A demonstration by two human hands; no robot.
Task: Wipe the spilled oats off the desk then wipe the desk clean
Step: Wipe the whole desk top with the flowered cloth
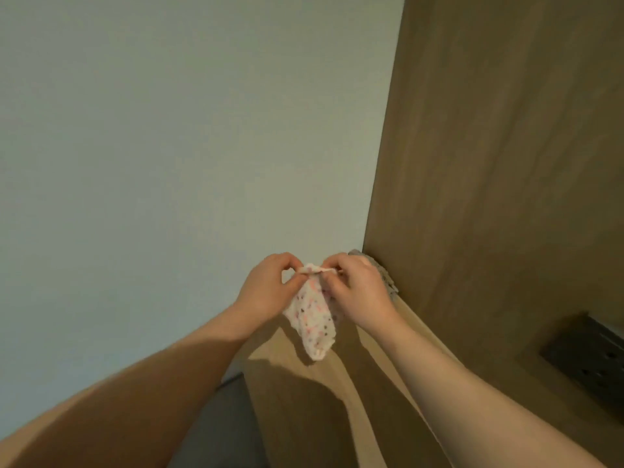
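A small white cloth speckled with pink [312, 319] is pinched by its top edge between the left hand [270, 288] and right hand [358, 292], and could be dropped if either pinch slackens.

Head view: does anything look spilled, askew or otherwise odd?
Nothing spilled shows here. The left hand and right hand pinch the top edge of a speckled cloth in the air above the desk. A grey lump sits in the corner behind the right hand, too hidden to identify.
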